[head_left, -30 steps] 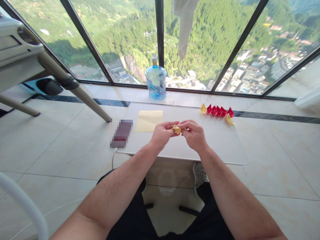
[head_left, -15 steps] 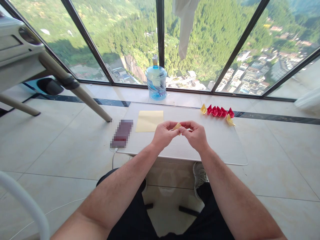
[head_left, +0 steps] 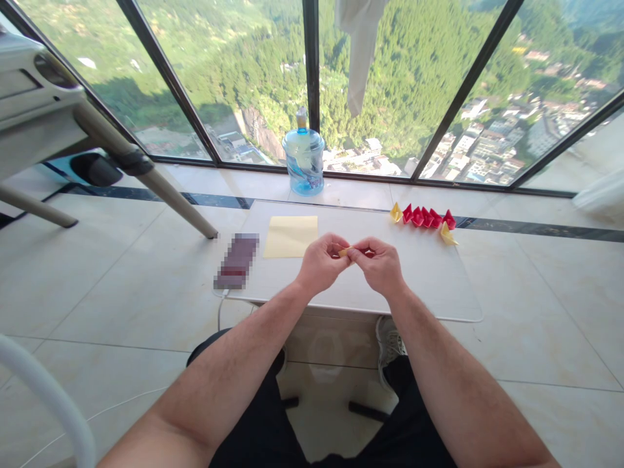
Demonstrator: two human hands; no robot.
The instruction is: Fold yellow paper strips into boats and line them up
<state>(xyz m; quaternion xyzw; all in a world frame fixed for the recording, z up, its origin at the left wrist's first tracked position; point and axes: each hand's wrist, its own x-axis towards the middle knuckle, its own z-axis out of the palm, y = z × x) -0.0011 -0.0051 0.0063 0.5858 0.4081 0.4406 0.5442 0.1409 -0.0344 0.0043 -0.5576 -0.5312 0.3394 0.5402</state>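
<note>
My left hand point(head_left: 320, 265) and my right hand point(head_left: 379, 265) meet above the middle of a low white table point(head_left: 439, 286). Both pinch a small folded yellow paper piece point(head_left: 344, 251) between their fingertips; only a sliver of it shows. A flat sheet of yellow paper point(head_left: 291, 236) lies on the table just left of my hands. At the far right of the table stands a row of finished folded pieces point(head_left: 425, 216), several red ones with a yellow one at each end.
A dark phone point(head_left: 236, 260) with a white cable lies at the table's left edge. A blue water jug point(head_left: 304, 158) stands by the window behind the table. A slanted beige leg point(head_left: 146, 175) of some equipment crosses the floor at left. My shoe point(head_left: 388, 338) shows under the table.
The yellow piece has been pressed smaller between my fingers, so less of it shows. Both hands stay in the same place above the table.
</note>
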